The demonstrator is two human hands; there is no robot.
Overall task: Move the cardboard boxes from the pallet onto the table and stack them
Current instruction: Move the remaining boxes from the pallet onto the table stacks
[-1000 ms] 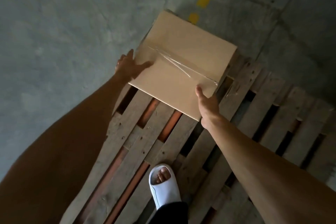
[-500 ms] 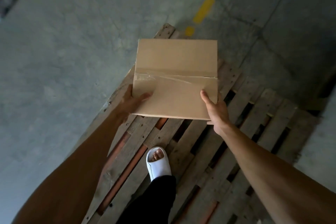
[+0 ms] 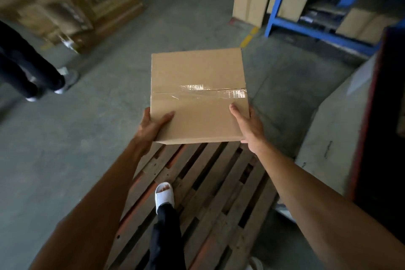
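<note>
From your head view, you hold the box [image 3: 198,96] in the air with both hands, above the far end of the pallet [image 3: 210,193] and clear of its slats. Your left hand [image 3: 151,127] grips the box's near left corner, thumb laid on top, the other fingers hidden beneath. Your right hand [image 3: 248,124] clamps the near right edge, thumb on top beside the strip of clear tape across the lid. One foot in a white slipper [image 3: 164,195] stands on the pallet, nearer you than the box. Beyond the box to the right stands a blue rack [image 3: 306,28]; to its left, another person's legs [image 3: 28,70] are on the floor.
</note>
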